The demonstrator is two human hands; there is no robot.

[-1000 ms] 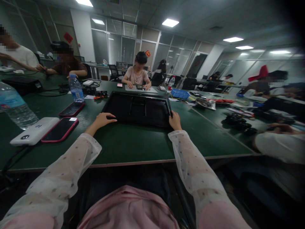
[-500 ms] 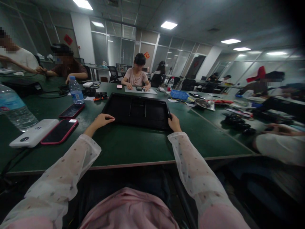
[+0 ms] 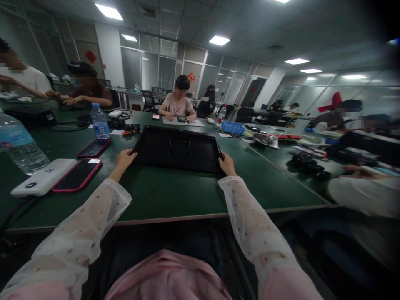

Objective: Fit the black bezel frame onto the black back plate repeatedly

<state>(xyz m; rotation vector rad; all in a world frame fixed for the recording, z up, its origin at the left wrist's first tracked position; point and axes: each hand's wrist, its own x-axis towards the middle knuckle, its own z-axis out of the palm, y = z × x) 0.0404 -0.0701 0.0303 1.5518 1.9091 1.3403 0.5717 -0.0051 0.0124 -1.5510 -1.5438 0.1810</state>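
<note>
A large black rectangular panel (image 3: 178,148) with a raised frame lies flat on the green table (image 3: 175,191) in front of me. My left hand (image 3: 125,159) grips its near left corner. My right hand (image 3: 226,164) holds its near right corner, fingers curled over the edge. Both my arms are in sheer dotted sleeves.
Left of the panel lie a red-cased phone (image 3: 77,175), a white power bank (image 3: 43,177), another phone (image 3: 93,147) and two water bottles (image 3: 100,121). Several people sit around the table. A blue basket (image 3: 233,127) and dark parts (image 3: 308,164) lie to the right.
My left hand slid from the panel's near edge to its left corner and took hold. The view tilted down slightly. My right hand stayed on the right corner.
</note>
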